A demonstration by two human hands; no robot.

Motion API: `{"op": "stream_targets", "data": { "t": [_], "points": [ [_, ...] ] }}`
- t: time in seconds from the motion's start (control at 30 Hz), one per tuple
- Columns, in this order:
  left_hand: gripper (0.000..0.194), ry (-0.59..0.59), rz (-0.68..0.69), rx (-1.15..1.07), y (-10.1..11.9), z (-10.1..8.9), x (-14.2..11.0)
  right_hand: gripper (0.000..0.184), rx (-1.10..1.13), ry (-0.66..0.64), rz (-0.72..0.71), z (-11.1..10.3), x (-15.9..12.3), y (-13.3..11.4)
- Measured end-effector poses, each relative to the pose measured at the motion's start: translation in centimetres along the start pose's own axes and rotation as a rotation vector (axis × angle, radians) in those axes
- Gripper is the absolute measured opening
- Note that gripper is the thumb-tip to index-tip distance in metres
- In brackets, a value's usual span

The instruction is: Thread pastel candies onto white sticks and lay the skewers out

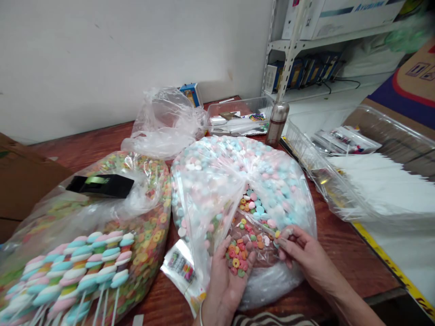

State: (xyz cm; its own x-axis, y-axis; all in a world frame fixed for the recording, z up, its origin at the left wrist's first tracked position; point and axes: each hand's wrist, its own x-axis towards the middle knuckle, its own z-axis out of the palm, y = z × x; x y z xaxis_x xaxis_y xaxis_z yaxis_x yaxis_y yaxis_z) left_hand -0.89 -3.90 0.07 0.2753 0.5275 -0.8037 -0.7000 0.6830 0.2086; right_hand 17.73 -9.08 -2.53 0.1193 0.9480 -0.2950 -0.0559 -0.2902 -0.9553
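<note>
My left hand [226, 283] is cupped, palm up, around a small heap of ring candies [237, 256] in orange, red, yellow and green. Close by, my right hand [301, 251] pinches a thin white stick [260, 222] near a yellow ring candy [277, 234]. The stick slants up and left over the opening of a big clear bag [217, 181]. Pink, blue and white marshmallow discs [260, 209] fill much of this bag. More loose ring candies [243, 223] lie on plastic between my hands.
Finished marshmallow skewers [84, 258] lie on a bag of ring candies [149, 253] at left, with a black tape dispenser [102, 185]. Printed wrappers [180, 267] sit mid-front. A metal bottle [277, 124] and clear bin [239, 129] stand behind; white sticks [384, 181] are at right.
</note>
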Motion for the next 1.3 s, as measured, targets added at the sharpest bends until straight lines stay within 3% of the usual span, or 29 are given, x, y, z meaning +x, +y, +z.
{"op": "stream_targets", "data": {
  "t": [0.1, 0.2, 0.33, 0.47, 0.63, 0.97, 1.3],
  "points": [
    [0.016, -0.001, -0.016, -0.004, 0.0, 0.0, 0.1, 0.029, 0.013, -0.044, 0.025, 0.5, 0.4, -0.4],
    [0.018, -0.006, -0.021, -0.006, 0.1, -0.1, 0.2, 0.025, -0.215, -0.088, 0.01, 0.9, 0.9, -0.7],
    [0.018, 0.008, -0.034, -0.003, 0.2, 0.1, 0.2, 0.037, -0.417, -0.068, 0.001, 1.1, 1.7, -0.7],
    [0.019, 0.022, -0.024, 0.006, 0.2, 0.3, 0.0, 0.019, -0.646, -0.015, -0.101, 2.4, 2.5, -0.8],
    [0.021, 0.003, -0.033, -0.004, 0.2, 0.1, 0.2, 0.012, -0.871, -0.023, -0.155, 4.8, 2.8, -1.1],
    [0.02, -0.083, 0.011, -0.014, 0.2, -0.3, 0.2, 0.012, -0.935, -0.097, -0.166, 4.5, 2.8, -1.1],
    [0.019, -0.011, 0.092, -0.02, 1.0, -0.5, 0.0, 0.012, -0.886, 0.048, -0.148, 6.8, 3.8, -1.4]
  ]
}}
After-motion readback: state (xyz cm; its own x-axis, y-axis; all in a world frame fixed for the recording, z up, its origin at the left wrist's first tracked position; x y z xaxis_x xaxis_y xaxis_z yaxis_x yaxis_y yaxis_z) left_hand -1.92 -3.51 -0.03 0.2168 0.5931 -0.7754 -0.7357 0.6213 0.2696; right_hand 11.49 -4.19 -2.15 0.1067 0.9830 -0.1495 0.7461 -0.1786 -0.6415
